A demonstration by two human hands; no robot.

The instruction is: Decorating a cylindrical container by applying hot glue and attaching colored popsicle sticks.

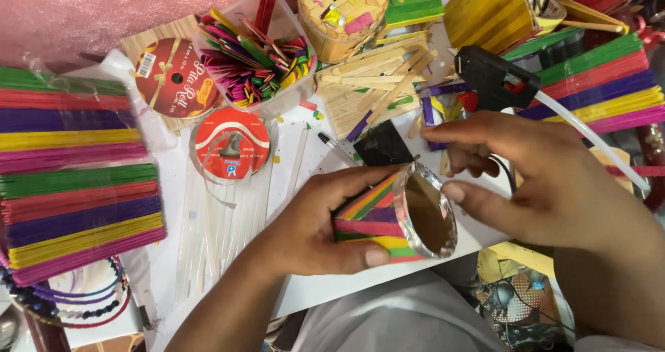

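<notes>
White table (305, 179) is covered with craft stuff. Near the middle, the left hand (318, 220) wraps around a small holder made of colorful sticks (370, 217). The right hand (547, 179) pinches the round shiny mirror (426, 210) touching the holder's end. A black glue gun (495, 78) lies just beyond, and stacks of colored sticks (76, 220) sit far left.
</notes>
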